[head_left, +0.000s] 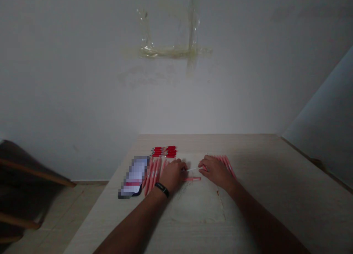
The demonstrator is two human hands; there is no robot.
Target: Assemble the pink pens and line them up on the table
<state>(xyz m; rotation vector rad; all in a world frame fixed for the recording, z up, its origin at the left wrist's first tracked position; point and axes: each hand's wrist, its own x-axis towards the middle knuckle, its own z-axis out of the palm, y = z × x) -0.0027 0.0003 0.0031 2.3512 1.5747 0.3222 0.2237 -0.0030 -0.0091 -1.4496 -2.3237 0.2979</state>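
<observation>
A thin white rod (192, 169), resembling a pen refill, spans the gap between my two hands. My left hand (173, 174), with a black band on its wrist, pinches the rod's left end. The fingers of my right hand (216, 169) are closed around a small pink pen part (204, 168) at the rod's other end. Just below, a pink pen barrel (193, 179) lies on the table, partly hidden by my left hand. Pink pens (152, 175) lie in a row beside my left hand. More pink pens (228, 165) show behind my right hand.
Several red pens (164, 151) are stacked towards the table's back. A phone (135, 176), its screen blurred out, lies at the left edge. The light wooden table (256, 147) meets a wall (82, 81) with old tape on it. A dark chair (24, 184) stands at left.
</observation>
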